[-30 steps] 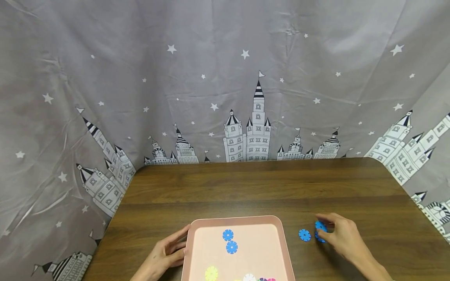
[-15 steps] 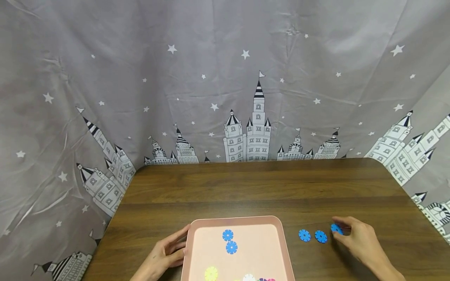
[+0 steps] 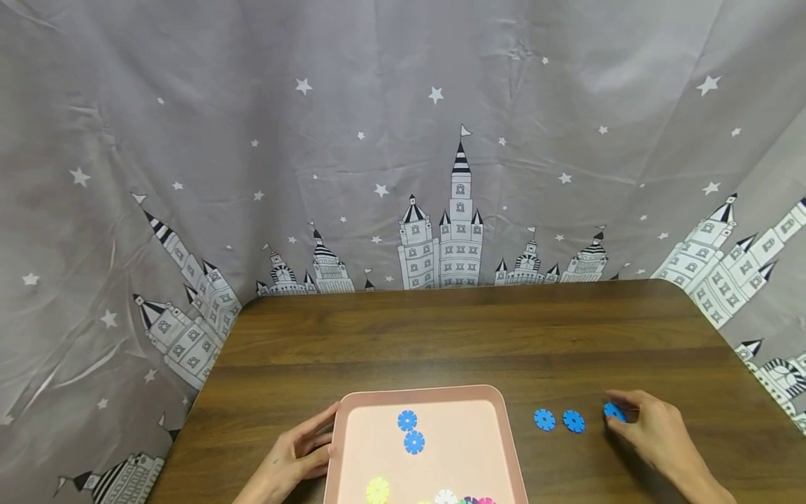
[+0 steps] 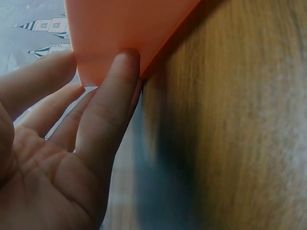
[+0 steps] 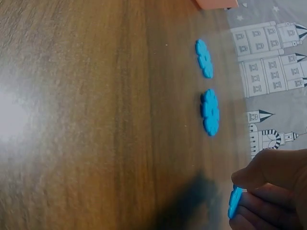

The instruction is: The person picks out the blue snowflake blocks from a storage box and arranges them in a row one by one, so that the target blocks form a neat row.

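Note:
At the right of the head view, my right hand (image 3: 658, 430) pinches a blue notched plastic disc (image 3: 613, 411) between thumb and fingers. The right wrist view shows this held disc (image 5: 234, 202) edge-on. To its left, two more blue discs (image 3: 544, 419) (image 3: 574, 421) lie side by side on the wooden table. My left hand (image 3: 291, 455) rests against the left side of a pink tray (image 3: 422, 396). Its fairly straight fingers (image 4: 125, 64) touch the tray's outer wall (image 4: 103, 33) in the left wrist view.
Inside the tray lie two touching blue discs (image 3: 407, 421) (image 3: 414, 442) and a yellow disc (image 3: 378, 491). A white disc (image 3: 446, 498) and a magenta piece (image 3: 485, 500) are cut off at the frame's bottom. A grey castle-print curtain (image 3: 352, 175) hangs behind the table (image 3: 390, 336).
My right hand has moved rightward with one blue disc, away from the second disc, which now lies beside the first on the table. My left hand stays at the tray.

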The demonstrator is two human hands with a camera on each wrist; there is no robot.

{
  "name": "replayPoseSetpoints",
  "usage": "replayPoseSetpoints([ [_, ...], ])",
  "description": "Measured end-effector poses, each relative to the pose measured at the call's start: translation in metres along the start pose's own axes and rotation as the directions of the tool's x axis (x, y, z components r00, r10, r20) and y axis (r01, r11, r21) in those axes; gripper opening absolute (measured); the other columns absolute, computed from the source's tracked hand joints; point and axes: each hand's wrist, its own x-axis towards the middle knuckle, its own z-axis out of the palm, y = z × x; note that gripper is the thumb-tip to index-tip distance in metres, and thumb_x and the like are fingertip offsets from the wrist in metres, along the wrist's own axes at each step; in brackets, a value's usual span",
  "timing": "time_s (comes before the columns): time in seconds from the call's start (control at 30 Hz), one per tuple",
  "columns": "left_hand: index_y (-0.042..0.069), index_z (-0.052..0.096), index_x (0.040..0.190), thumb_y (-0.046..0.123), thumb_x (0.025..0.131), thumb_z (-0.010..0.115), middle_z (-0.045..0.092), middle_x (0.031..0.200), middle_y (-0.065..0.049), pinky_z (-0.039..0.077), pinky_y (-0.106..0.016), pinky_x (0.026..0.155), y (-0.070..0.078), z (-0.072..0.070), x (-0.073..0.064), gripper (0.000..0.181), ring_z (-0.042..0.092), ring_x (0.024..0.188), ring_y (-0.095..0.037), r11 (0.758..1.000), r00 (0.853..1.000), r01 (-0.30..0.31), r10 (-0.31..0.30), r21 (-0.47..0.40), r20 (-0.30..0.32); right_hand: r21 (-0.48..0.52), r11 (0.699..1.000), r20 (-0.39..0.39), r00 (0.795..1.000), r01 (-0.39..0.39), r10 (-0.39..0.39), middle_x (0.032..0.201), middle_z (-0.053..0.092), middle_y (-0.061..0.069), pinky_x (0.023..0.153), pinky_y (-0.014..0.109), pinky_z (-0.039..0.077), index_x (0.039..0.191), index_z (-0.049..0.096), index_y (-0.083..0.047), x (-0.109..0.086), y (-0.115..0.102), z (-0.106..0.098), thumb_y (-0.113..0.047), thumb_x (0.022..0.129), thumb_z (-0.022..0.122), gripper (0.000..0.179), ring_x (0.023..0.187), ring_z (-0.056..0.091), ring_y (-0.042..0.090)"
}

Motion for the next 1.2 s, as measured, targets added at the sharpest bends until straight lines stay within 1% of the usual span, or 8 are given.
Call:
replayPoseSetpoints([
  [0.07,0.0,0.022,0.154,0.003,0.1,0.054,0.027,0.158,-0.012,0.053,-0.038,0.088,0.001,0.0,0.0,0.063,0.056,0.12,-0.006,1.0,1.0,0.007,-0.007,0.005,-0.009,0.005,1.0,-0.001,1.0,-0.003,0.003,0.098,0.069,0.024,0.074,0.052,0.053,0.106,0.07,0.008,0.0,0.001,0.001,-0.002,0.074,0.081,0.036,0.086,0.067,0.037],
  [0.1,-0.001,0.021,0.154,0.003,0.1,0.054,0.027,0.158,-0.012,0.054,-0.038,0.088,0.001,0.0,0.0,0.063,0.056,0.12,-0.006,1.0,1.0,0.008,-0.008,0.009,-0.01,0.006,1.0,-0.001,1.0,-0.004,0.004,0.098,0.069,0.024,0.074,0.053,0.053,0.106,0.07,0.008,0.0,0.002,0.002,-0.002,0.074,0.081,0.035,0.086,0.067,0.038],
  [0.27,-0.001,0.018,0.155,0.004,0.1,0.055,0.04,0.15,0.017,0.053,-0.036,0.09,0.002,0.001,0.0,0.066,0.054,0.122,-0.005,0.999,0.999,0.03,-0.03,0.032,-0.019,0.008,1.0,-0.007,1.0,-0.005,0.005,0.097,0.07,0.023,0.076,0.054,0.052,0.104,0.071,0.007,0.0,0.004,0.007,-0.003,0.073,0.08,0.034,0.087,0.067,0.039],
  [0.33,0.0,0.019,0.155,0.006,0.1,0.056,0.037,0.154,0.01,0.053,-0.036,0.09,0.002,0.001,0.0,0.067,0.055,0.121,-0.004,0.997,0.998,0.05,-0.048,0.05,-0.037,0.01,1.0,0.001,1.0,-0.007,0.007,0.097,0.07,0.023,0.076,0.054,0.052,0.104,0.071,0.007,0.0,0.004,0.009,-0.003,0.074,0.08,0.034,0.087,0.067,0.038],
  [0.43,0.001,0.02,0.155,0.008,0.099,0.058,0.023,0.16,-0.013,0.053,-0.036,0.089,0.004,0.003,-0.001,0.068,0.055,0.12,-0.003,0.995,0.996,0.072,-0.068,0.071,-0.058,0.013,1.0,0.015,1.0,-0.016,0.016,0.097,0.07,0.022,0.076,0.053,0.052,0.105,0.071,0.008,0.0,0.005,0.011,-0.003,0.074,0.08,0.034,0.087,0.067,0.038],
  [0.67,0.002,0.021,0.155,0.006,0.1,0.055,0.028,0.158,-0.009,0.053,-0.037,0.089,0.003,0.002,-0.001,0.065,0.055,0.12,-0.004,0.998,0.998,0.047,-0.045,0.038,-0.04,0.015,1.0,0.003,1.0,0.005,-0.005,0.099,0.07,0.022,0.076,0.053,0.052,0.105,0.071,0.006,-0.001,0.006,0.014,-0.001,0.074,0.08,0.033,0.089,0.067,0.039],
  [0.8,0.001,0.021,0.155,0.005,0.1,0.055,0.01,0.157,-0.03,0.054,-0.039,0.088,0.004,0.003,-0.001,0.065,0.055,0.119,-0.004,0.998,0.999,0.038,-0.036,0.043,-0.039,0.01,1.0,0.008,1.0,0.016,-0.016,0.099,0.07,0.023,0.077,0.054,0.052,0.106,0.071,0.006,-0.002,0.004,0.015,-0.001,0.073,0.08,0.034,0.09,0.067,0.041],
  [1.2,-0.002,0.018,0.154,0.004,0.099,0.056,0.007,0.156,-0.034,0.054,-0.039,0.088,0.004,0.003,0.0,0.067,0.056,0.119,-0.004,0.999,0.999,0.023,-0.022,0.043,-0.03,-0.002,0.999,0.003,0.999,0.04,-0.04,0.101,0.068,0.024,0.077,0.056,0.052,0.106,0.071,0.007,-0.003,0.003,0.015,-0.003,0.073,0.082,0.036,0.092,0.066,0.043],
])
